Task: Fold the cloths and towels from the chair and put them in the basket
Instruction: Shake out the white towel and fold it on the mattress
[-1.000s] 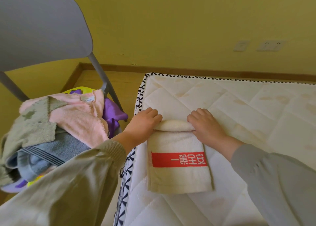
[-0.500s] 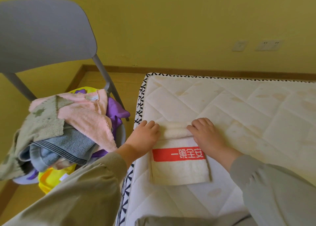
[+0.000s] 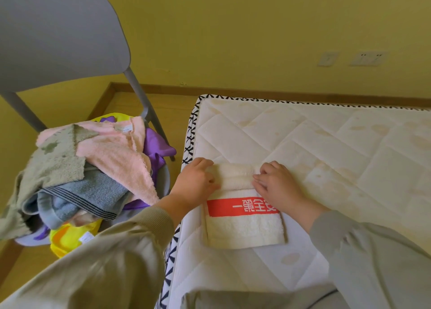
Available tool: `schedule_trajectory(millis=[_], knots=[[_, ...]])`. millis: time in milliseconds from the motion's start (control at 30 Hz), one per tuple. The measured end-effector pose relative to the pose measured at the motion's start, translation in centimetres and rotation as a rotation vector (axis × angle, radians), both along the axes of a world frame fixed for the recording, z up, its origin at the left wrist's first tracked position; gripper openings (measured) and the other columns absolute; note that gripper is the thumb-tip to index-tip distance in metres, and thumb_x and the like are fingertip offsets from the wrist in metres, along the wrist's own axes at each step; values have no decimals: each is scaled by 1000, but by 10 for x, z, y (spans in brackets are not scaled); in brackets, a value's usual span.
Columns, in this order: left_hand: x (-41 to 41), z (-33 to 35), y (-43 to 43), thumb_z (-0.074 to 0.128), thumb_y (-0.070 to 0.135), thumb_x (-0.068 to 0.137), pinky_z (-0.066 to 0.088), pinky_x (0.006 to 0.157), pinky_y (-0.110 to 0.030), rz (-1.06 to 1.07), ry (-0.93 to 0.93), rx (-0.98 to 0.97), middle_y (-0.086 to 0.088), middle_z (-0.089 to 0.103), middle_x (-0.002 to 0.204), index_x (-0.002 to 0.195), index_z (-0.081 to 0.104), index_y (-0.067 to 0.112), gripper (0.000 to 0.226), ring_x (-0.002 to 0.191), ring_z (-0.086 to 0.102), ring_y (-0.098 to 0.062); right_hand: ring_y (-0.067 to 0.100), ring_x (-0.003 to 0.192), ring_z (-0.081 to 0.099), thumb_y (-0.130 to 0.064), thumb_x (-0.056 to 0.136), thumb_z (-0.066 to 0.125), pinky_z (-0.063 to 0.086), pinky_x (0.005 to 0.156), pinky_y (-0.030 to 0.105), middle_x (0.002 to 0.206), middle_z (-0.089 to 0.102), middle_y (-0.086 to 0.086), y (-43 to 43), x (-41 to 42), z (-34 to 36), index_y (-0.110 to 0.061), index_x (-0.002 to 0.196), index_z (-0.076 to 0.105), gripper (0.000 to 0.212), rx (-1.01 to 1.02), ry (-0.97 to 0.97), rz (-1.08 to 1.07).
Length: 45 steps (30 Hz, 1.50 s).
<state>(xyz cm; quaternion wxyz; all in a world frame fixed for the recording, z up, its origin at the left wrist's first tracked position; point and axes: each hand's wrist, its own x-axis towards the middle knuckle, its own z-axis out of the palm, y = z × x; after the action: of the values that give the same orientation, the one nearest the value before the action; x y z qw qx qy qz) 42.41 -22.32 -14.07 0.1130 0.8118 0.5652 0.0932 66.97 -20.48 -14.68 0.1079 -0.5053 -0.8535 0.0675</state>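
And the roll (image 3: 235, 176) is growing: a second ago it was a thin tube at the far end of the cream towel (image 3: 245, 229), now it's fatter, turned over again and bulging in two ridges. It has travelled toward the person, so the plain strip that lay between it and the red band (image 3: 224, 207) is nearly gone and the flat part is shorter. The left hand (image 3: 194, 182) and right hand (image 3: 277, 187) have come back with it, fingers curled over its two ends. The right hand now covers the last printed character on the band, which showed in full before.
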Motion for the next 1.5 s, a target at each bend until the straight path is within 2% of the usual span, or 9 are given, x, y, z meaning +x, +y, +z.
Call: schedule_trajectory(millis=[133,333,500,633,733,1033,1267,1400,1500], knots=[[-5,2,4,66,43,80,30,100,-33,-82,157,33,-3,48,134,111,64,15,42,127,38,-23,19,98,47,-40,83,62,34,91,30,99,55,-3,9,-1,6,-16,109,65,35,-131,-115,35],[4,26,21,55,22,83,29,71,-29,55,57,151,-4,60,93,99,63,11,20,93,51,-25,24,94,50,-16,81,61,32,88,31,92,58,3,24,-6,24,-11,98,64,18,20,-62,-62],[16,31,8,55,28,86,32,81,-33,55,232,131,-2,56,102,114,53,17,30,98,49,-24,28,81,53,-6,69,68,30,78,30,81,58,4,18,-7,28,-9,84,62,15,134,-80,-7],[26,34,-9,76,-2,42,43,58,-29,-44,293,272,-3,56,70,83,64,11,46,64,53,-23,29,71,53,-7,66,58,34,74,33,75,56,6,8,-1,25,-7,78,62,12,297,-123,119],[23,29,-17,73,-7,41,44,50,-27,-185,269,405,-4,54,64,72,64,10,37,55,51,-24,28,66,51,-12,68,46,37,73,33,70,52,6,-2,4,22,-8,74,61,16,385,-190,236],[9,9,-29,71,3,60,44,52,-27,-357,125,353,-5,54,66,69,61,10,15,56,50,-23,24,69,55,-9,64,70,50,74,34,72,56,2,-20,7,6,-11,78,67,15,239,-191,274],[10,5,-9,59,26,89,43,76,-36,-9,-62,-36,-6,56,92,89,68,8,19,91,50,-24,22,98,47,-20,91,55,36,90,33,97,55,1,0,0,15,-14,97,66,14,-113,-102,86],[3,3,5,71,45,77,34,99,-35,107,-19,-173,-1,45,133,139,41,22,73,121,39,-22,20,131,31,-27,77,74,24,109,32,139,38,-1,20,-2,22,-21,140,37,73,-332,-79,-89],[0,4,16,71,49,76,32,102,-36,124,32,-320,-1,44,139,148,25,23,90,127,37,-22,23,132,33,-27,77,75,29,108,35,143,41,3,31,-8,25,-21,144,31,81,-521,-129,-130]])
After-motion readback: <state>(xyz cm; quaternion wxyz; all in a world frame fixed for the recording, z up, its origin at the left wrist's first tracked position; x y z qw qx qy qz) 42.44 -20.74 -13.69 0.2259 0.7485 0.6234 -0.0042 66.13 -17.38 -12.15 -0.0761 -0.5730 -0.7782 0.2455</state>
